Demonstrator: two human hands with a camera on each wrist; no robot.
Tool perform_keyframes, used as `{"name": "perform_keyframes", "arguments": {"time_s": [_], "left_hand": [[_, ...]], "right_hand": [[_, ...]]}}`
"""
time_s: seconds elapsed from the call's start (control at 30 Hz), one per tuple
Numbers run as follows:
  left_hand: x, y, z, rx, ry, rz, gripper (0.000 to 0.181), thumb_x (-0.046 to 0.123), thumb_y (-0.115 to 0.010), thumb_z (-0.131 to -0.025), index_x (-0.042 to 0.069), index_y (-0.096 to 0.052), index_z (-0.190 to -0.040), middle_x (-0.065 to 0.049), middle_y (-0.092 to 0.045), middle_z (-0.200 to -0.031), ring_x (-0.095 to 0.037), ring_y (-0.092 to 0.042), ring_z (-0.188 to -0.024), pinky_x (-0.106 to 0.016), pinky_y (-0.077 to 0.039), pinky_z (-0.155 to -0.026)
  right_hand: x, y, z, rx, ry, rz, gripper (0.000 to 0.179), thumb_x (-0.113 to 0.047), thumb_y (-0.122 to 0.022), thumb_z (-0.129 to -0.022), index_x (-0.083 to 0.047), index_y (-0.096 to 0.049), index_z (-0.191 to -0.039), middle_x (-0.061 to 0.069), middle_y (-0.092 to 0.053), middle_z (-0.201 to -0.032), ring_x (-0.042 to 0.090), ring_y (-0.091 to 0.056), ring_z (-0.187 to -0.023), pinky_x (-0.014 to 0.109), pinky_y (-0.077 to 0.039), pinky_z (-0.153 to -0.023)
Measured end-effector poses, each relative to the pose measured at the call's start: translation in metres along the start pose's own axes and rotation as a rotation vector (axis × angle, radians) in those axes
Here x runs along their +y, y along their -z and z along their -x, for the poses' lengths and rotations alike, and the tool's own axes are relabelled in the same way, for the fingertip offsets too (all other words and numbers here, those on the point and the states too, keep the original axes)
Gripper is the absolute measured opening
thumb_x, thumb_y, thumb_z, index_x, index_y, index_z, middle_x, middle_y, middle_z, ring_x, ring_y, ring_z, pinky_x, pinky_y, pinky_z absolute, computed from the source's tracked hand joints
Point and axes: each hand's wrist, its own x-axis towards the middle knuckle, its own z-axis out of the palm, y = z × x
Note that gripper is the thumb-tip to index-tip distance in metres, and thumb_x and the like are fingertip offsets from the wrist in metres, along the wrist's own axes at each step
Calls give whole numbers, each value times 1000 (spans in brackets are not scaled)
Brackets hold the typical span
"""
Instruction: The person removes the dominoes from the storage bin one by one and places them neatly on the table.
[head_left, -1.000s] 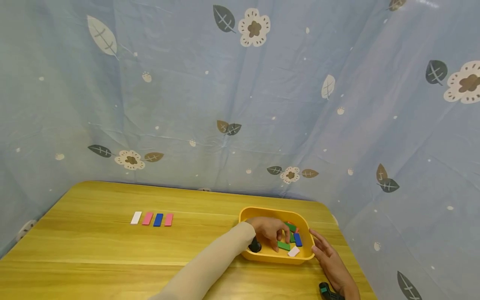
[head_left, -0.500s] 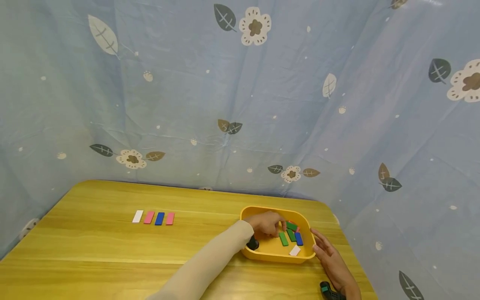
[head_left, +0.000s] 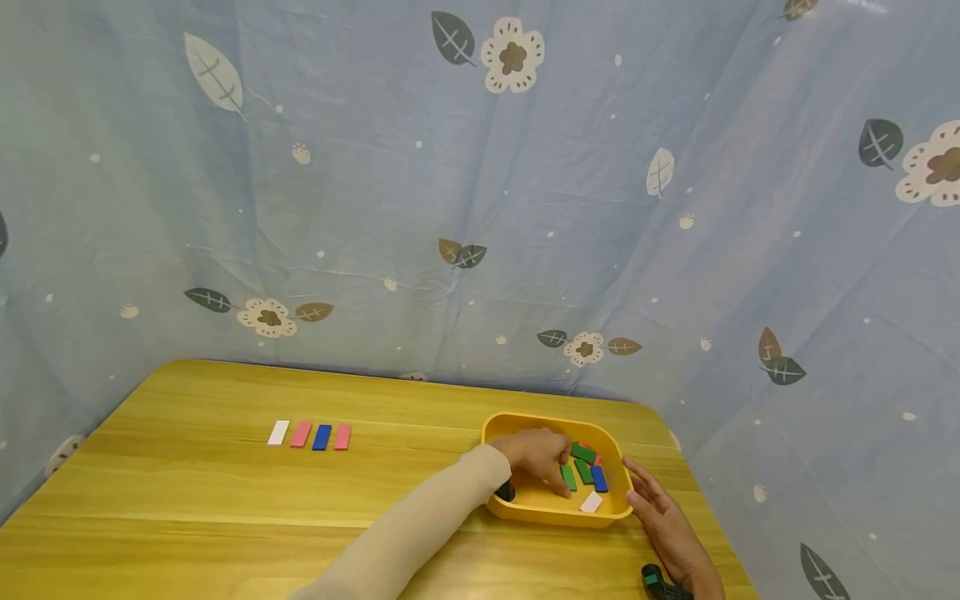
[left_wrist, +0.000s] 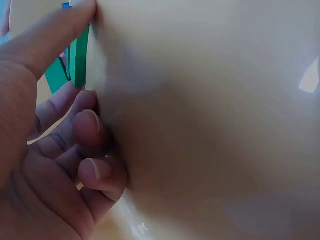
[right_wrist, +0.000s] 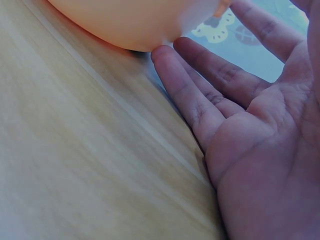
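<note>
Inside the yellow plastic box (head_left: 551,518), my left hand (head_left: 534,454) reaches down at a small flat green tile (head_left: 569,477). In the left wrist view its thumb lies at one end of that green tile (left_wrist: 80,55) and fingertips at the other, while the remaining fingers curl beside the box wall. My right hand (head_left: 667,525) rests against the box's right end, its fingers fairly straight in the right wrist view. Around the left hand lie other green tiles (head_left: 583,472), a blue tile (head_left: 598,478) and a white tile (head_left: 591,502). Red or pink pieces are partly covered.
To the left on the wooden table (head_left: 225,500), a white tile (head_left: 278,432), a pink tile (head_left: 301,434), a blue tile (head_left: 322,437) and another pink tile (head_left: 342,437) form a spaced row. A patterned curtain (head_left: 360,208) hangs behind the table.
The light-coloured green tile has turned from lying crosswise to pointing lengthwise. My left hand drew back, then its thumb came down at the tile's near end. My right hand stays at the box.
</note>
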Motion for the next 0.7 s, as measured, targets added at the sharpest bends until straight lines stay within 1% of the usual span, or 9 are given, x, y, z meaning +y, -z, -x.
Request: {"name": "perform_keyframes", "arguments": {"time_s": [0.07, 0.17, 0.27, 0.33, 0.43, 0.5, 0.63, 0.7], "left_hand": [[0, 0, -1, 6, -1, 1, 41, 40, -87, -84, 15, -63, -106, 7, -60, -90, -8, -53, -75, -21, -45, -68], [-2, 2, -1, 12, -10, 67, 39, 30, -87, -85, 13, -66, -113, 6, -63, -89, -8, -55, -76, -20, -46, -70], [-5, 3, -1, 9, -24, 116, 41, 24, -87, -86, 11, -67, -120, 6, -64, -81, -7, -57, -69, -19, -47, -66], [-6, 3, -1, 8, -27, 144, 42, 22, -86, -86, 10, -67, -122, 5, -64, -75, -7, -57, -64, -19, -47, -62], [-6, 2, 0, 9, -31, 147, 43, 23, -87, -86, 11, -67, -122, 6, -63, -74, -7, -56, -63, -18, -46, -61], [-5, 2, 1, 12, -28, 163, 42, 22, -87, -86, 10, -67, -121, 5, -64, -75, -8, -57, -63, -20, -47, -61], [-4, 2, 2, 14, -22, 159, 41, 22, -87, -86, 11, -69, -121, 6, -63, -78, -8, -58, -65, -20, -48, -61], [-5, 2, 1, 20, -32, 159, 39, 21, -87, -86, 11, -70, -120, 6, -63, -78, -7, -58, -65, -20, -48, -61]], "right_hand": [[0, 0, 0, 3, -1, -3, 57, -22, -50, -111, -21, -29, -164, -4, -40, -151, -5, -51, -126, 20, -47, -99], [-1, 0, 0, 2, 1, 3, 57, -23, -50, -111, -21, -29, -164, 1, -38, -154, -5, -51, -126, 20, -47, -98], [-2, 1, 0, -4, 5, 9, 57, -23, -50, -111, -22, -29, -164, 11, -32, -159, -5, -51, -126, 20, -47, -98], [-3, 1, 0, -9, 7, 8, 57, -23, -49, -111, -22, -29, -164, 13, -30, -160, -5, -51, -126, 20, -47, -98], [-2, 1, 0, -7, 7, 1, 56, -22, -49, -111, -21, -29, -164, 10, -33, -158, -5, -51, -126, 20, -47, -99], [-1, 2, 0, -1, 5, -2, 56, -22, -50, -111, -20, -30, -164, 4, -37, -155, -5, -51, -126, 21, -47, -98], [-1, 1, 1, 7, 2, -5, 57, -22, -51, -111, -19, -30, -163, -7, -43, -149, -5, -52, -126, 21, -47, -98], [0, 1, 1, 11, 0, -6, 57, -23, -51, -111, -19, -30, -163, -10, -45, -147, -5, -52, -126, 20, -47, -98]]}}
